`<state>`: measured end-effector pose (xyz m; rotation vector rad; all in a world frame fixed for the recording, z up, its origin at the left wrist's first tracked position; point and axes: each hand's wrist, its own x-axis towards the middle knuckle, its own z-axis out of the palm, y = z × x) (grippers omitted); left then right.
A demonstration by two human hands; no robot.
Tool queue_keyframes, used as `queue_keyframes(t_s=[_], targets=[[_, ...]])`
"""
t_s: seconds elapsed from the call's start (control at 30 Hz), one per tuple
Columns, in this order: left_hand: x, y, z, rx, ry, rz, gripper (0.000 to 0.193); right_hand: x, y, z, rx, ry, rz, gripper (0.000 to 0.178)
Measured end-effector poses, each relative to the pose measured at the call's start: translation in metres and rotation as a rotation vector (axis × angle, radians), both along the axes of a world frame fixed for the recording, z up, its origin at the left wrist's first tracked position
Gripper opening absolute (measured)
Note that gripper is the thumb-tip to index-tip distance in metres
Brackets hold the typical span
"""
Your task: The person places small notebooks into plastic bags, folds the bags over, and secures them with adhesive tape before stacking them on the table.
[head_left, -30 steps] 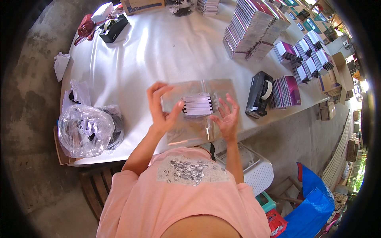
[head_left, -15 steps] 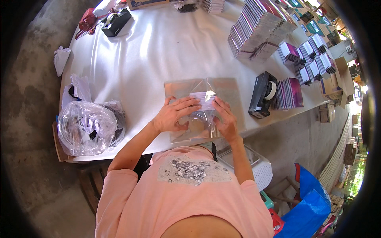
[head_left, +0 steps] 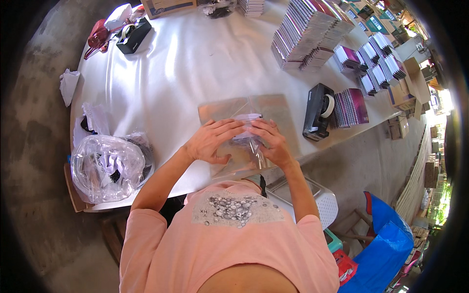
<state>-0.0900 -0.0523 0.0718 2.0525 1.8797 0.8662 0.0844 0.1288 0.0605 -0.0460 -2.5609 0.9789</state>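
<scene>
A small bundle of thin, white-edged booklets [head_left: 247, 117] lies on clear plastic film [head_left: 276, 103], which is spread flat at the table's near edge. My left hand [head_left: 213, 140] rests its outstretched fingers on the bundle's left side, thumb apart over the film. From the right, my right hand [head_left: 274, 142] lays its fingers across the bundle's top, with the thumb lower down on the film. Fingertips of both hands nearly meet and cover much of the bundle. Whether any film is pinched between fingers cannot be made out.
Right of the film stand a black tape dispenser [head_left: 315, 115] and a row of purple booklets [head_left: 349, 108]. Farther back are a tall booklet stack [head_left: 305, 31] and several small bundles [head_left: 373, 63]. A clear plastic bag [head_left: 110, 168] sits at left; another dispenser [head_left: 134, 36] is far left.
My right hand has moved left from the bundle's right end onto its top, covering more of it. My left hand stays at the left side. The view has shifted slightly.
</scene>
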Motion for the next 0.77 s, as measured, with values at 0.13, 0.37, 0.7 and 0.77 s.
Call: queue_keyframes(t_s=[0.13, 0.37, 0.7, 0.77], targets=[[0.005, 0.009, 0.008, -0.021, 0.07, -0.038, 0.077, 0.002, 0.003, -0.001, 0.102, -0.018, 0.002, 0.051], [0.008, 0.005, 0.018, -0.139, 0.194, 0.085, 0.076, 0.037, 0.051, 0.004, -0.383, 0.286, -0.518, 0.037], [0.005, 0.005, 0.027, -0.259, 0.276, 0.117, 0.087, 0.1, 0.161, -0.029, -1.017, -0.366, -1.031, 0.031], [0.005, 0.005, 0.028, -0.275, 0.272, 0.12, 0.088, 0.11, 0.156, -0.039, -1.227, -0.103, -0.864, 0.034]])
